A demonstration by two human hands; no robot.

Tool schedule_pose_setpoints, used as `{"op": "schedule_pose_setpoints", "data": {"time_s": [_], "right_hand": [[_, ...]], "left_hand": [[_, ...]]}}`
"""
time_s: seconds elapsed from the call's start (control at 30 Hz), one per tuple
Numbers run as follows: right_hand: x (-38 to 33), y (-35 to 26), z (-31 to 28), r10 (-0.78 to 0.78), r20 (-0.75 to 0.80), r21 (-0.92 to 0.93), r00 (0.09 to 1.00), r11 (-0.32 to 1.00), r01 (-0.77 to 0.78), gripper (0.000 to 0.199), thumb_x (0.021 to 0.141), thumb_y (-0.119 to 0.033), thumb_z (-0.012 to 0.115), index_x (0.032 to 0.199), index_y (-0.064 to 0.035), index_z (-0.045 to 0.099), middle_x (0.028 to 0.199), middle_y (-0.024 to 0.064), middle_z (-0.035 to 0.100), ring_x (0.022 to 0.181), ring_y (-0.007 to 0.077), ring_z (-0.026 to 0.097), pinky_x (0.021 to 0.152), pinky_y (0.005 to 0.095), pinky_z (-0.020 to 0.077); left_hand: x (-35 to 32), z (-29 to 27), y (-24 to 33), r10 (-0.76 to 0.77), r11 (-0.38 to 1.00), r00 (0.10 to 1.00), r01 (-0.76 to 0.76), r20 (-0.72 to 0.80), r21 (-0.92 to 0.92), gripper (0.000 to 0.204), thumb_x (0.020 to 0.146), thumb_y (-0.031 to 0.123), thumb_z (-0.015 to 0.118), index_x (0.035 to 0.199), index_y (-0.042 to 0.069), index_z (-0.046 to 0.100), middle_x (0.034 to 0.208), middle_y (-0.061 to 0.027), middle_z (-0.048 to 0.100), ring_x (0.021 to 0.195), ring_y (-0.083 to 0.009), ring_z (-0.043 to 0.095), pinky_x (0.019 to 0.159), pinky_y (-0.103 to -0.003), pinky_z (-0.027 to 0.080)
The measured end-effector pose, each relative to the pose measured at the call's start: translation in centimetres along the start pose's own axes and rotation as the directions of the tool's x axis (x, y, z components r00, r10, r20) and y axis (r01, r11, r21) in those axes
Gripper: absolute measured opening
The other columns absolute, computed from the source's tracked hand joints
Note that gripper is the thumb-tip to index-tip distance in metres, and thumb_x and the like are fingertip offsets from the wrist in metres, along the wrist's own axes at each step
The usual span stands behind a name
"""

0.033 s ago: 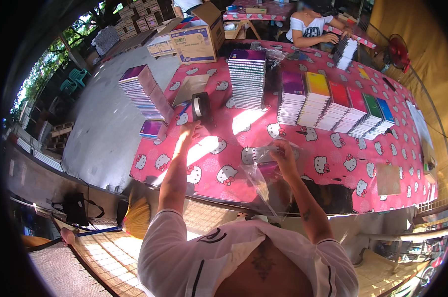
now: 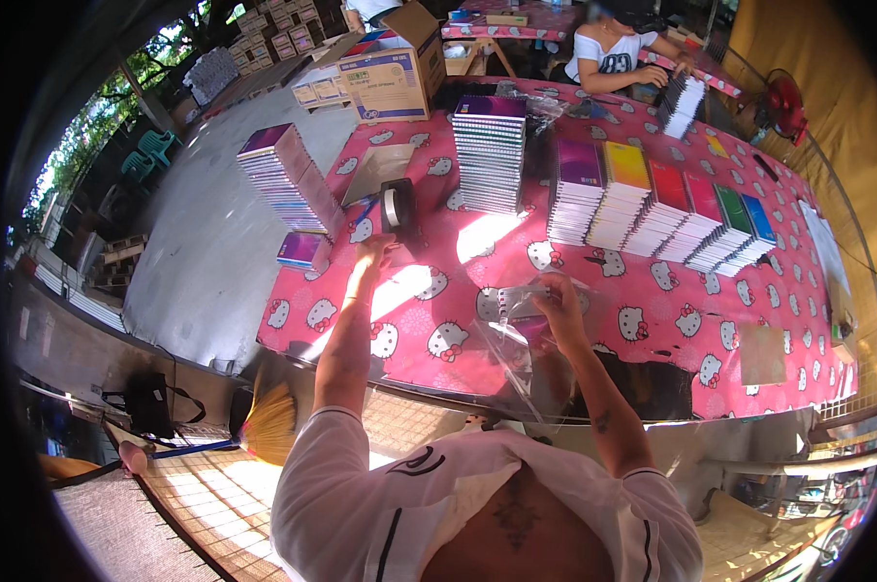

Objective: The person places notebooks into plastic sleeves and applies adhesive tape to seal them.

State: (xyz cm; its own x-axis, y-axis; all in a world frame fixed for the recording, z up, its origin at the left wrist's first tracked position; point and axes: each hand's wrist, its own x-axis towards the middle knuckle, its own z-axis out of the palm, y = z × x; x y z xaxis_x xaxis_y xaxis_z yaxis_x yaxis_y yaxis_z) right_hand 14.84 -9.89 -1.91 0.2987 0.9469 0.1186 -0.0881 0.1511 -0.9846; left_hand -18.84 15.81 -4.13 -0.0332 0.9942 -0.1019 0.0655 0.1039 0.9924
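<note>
At the near end of a black tape dispenser, my left hand reaches with its fingers partly apart. I cannot make out any tape between them. My right hand pinches the upper part of a clear plastic bag lying over the table's front edge. Through the film shows something purple with a white spiral edge, perhaps a notebook, mostly hidden by glare. Left of the dispenser rises a tall stack of spiral notebooks, with a short purple-topped stack before it.
Another tall notebook stack stands beyond my hands. Several color-sorted stacks line the right side of the pink patterned table. An open carton sits at the far left. Across the table a person handles notebooks. A red fan stands far right.
The whole view has shifted very slightly. Both hands keep their places by the dispenser and on the plastic bag.
</note>
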Motion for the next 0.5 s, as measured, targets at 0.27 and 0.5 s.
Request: {"op": "schedule_pose_setpoints", "data": {"time_s": [0.27,0.5], "right_hand": [[-0.1,0.2,0.0,-0.063,0.002,-0.075,0.998,0.995,0.063,0.036,0.092,-0.004,0.064,0.126,-0.0055,0.053,0.115,0.0055,0.057,0.101,0.0128,0.057,0.088,0.0282,0.0495],[-0.2,0.6,0.8,-0.02,-0.056,0.013,0.998,1.0,0.02,0.041,0.089,0.0,0.066,0.127,-0.0037,0.053,0.115,0.006,0.058,0.102,0.0135,0.057,0.089,0.0297,0.0471]], "left_hand": [[-1.9,-1.0,-2.3,0.517,0.525,0.856,-0.306,-0.012,0.794,0.02,0.086,0.02,0.063,0.089,0.0,0.068,0.079,-0.0162,0.071,0.07,-0.0272,0.071,0.061,-0.039,0.056],[-4.5,6.0,4.4,0.766,0.201,0.636,-0.376,0.094,0.905,0.026,0.086,0.027,0.069,0.076,0.004,0.063,0.069,-0.0108,0.067,0.061,-0.0244,0.066,0.056,-0.036,0.052]]}}
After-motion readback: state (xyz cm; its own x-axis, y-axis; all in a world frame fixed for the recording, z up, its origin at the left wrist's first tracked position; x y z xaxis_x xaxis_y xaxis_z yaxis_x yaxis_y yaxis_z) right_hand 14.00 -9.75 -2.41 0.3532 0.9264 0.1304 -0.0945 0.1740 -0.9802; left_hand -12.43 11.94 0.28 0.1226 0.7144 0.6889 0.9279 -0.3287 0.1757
